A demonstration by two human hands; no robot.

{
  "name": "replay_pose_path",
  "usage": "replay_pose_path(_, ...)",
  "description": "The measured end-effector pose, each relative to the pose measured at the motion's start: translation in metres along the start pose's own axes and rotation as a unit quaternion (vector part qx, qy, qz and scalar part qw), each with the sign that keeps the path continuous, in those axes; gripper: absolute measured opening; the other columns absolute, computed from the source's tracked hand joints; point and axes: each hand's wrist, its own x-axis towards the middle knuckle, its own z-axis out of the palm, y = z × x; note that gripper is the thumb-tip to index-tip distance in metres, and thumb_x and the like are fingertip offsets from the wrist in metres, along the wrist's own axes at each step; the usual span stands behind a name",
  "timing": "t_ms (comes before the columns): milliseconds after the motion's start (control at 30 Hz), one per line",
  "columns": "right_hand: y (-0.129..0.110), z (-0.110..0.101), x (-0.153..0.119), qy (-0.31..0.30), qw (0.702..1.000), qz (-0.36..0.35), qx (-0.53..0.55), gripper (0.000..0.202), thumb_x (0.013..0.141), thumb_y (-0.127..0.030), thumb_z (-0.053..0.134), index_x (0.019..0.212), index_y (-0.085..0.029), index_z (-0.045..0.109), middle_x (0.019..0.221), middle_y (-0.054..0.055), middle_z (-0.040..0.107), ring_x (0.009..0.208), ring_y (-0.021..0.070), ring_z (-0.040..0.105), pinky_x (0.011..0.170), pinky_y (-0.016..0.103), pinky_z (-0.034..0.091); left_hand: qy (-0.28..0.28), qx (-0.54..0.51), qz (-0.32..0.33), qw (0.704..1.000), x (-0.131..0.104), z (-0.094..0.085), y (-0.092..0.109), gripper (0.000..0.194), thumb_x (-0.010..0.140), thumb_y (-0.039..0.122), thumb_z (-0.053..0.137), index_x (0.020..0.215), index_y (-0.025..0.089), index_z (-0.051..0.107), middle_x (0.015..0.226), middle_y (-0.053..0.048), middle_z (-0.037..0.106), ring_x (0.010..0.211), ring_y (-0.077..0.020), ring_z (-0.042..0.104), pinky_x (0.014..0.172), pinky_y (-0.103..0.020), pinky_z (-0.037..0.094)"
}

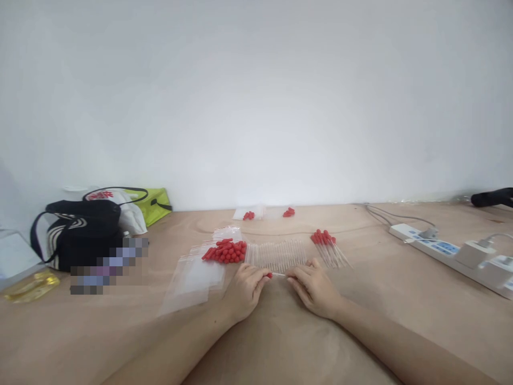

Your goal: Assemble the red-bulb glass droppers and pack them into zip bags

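Note:
Between thumb and fingers, my left hand [245, 290] pinches a red rubber bulb [270, 275]. My right hand [316, 290] grips a thin clear dropper tube [279, 275], whose end meets the bulb; how deep it sits in the bulb I cannot tell. Just beyond both hands lies a row of clear dropper tubes [276, 254], side by side. A heap of loose red bulbs [227, 251] rests to the left of the row. On the right is a fanned bunch of droppers with red bulbs on their tubes [328, 248].
Flat clear zip bags [194, 283] lie left of my left hand. Two more bags with a few red bulbs [248, 215] are near the wall. A black bag [82, 235] and a yellow-green bag [154, 206] stand at left, a white power strip [449, 251] with cables at right.

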Motion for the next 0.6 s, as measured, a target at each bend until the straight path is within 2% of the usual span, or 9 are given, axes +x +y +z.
replay_pose_path(300, 0.0053, 0.0024, -0.0002, -0.011, 1.000, -0.007, 0.014, 0.021, 0.086, -0.019, 0.036, 0.087, -0.019, 0.058, 0.074, 0.003, 0.063, 0.065, 0.0125, 0.053, 0.068, 0.029, 0.027, -0.031, -0.051, -0.031, 0.998, 0.0014, -0.0047, 0.0063, 0.017, 0.086, 0.020, 0.038, 0.086, 0.018, 0.055, 0.079, -0.002, 0.063, 0.074, -0.0155, 0.057, 0.066, -0.025, 0.044)
replay_pose_path(600, 0.0086, -0.0018, 0.0037, -0.039, 0.998, -0.018, 0.050, 0.021, 0.084, -0.016, 0.040, 0.088, -0.022, 0.060, 0.075, 0.001, 0.064, 0.067, 0.0119, 0.053, 0.070, 0.030, 0.024, -0.034, -0.033, 0.029, 0.998, -0.0002, -0.0035, 0.0043, 0.021, 0.087, 0.021, 0.036, 0.081, 0.017, 0.055, 0.075, -0.004, 0.062, 0.071, -0.0159, 0.055, 0.067, -0.027, 0.044)
